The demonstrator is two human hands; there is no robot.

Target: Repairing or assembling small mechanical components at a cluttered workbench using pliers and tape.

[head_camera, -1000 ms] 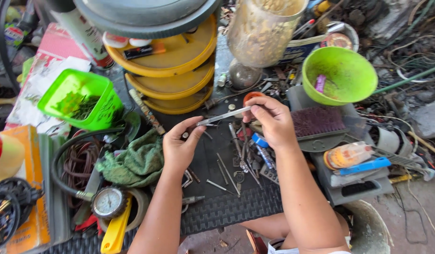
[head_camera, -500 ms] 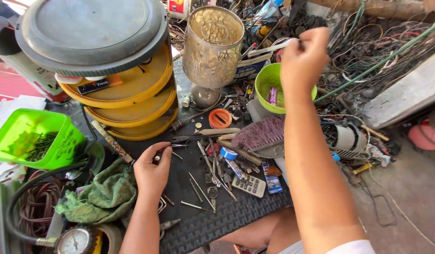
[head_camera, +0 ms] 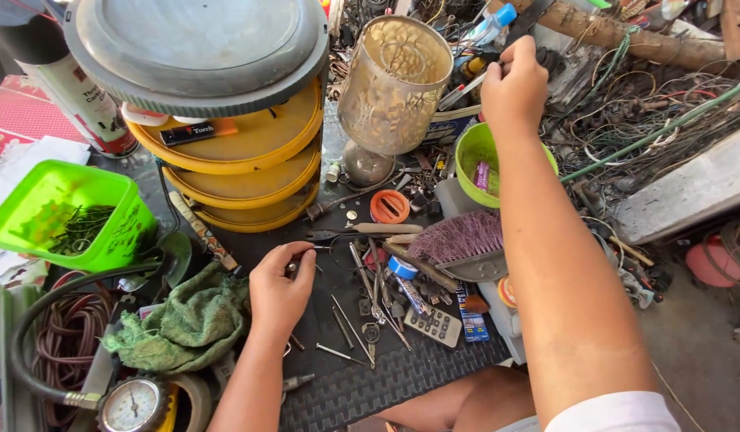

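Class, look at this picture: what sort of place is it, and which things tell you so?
Probably an informal repair workshop: loose screws and tools on a black mat, a pressure gauge on a hose, and tangled wires.

Bright, even daylight; sharp focus.

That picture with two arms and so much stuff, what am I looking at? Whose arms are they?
The camera sits on a person's head and looks down, so the arms are that person's own. The left hand rests on a dark mat and pinches a small metal piece. The right hand is stretched far out, holding a thin metal tool above a green bowl. On the mat lie nails, small tools, a brush and a little remote control. Nearby are stacked yellow trays with a grey lid, a shiny patterned metal cup, a green basket of nails, a green rag and a round gauge on a hose.
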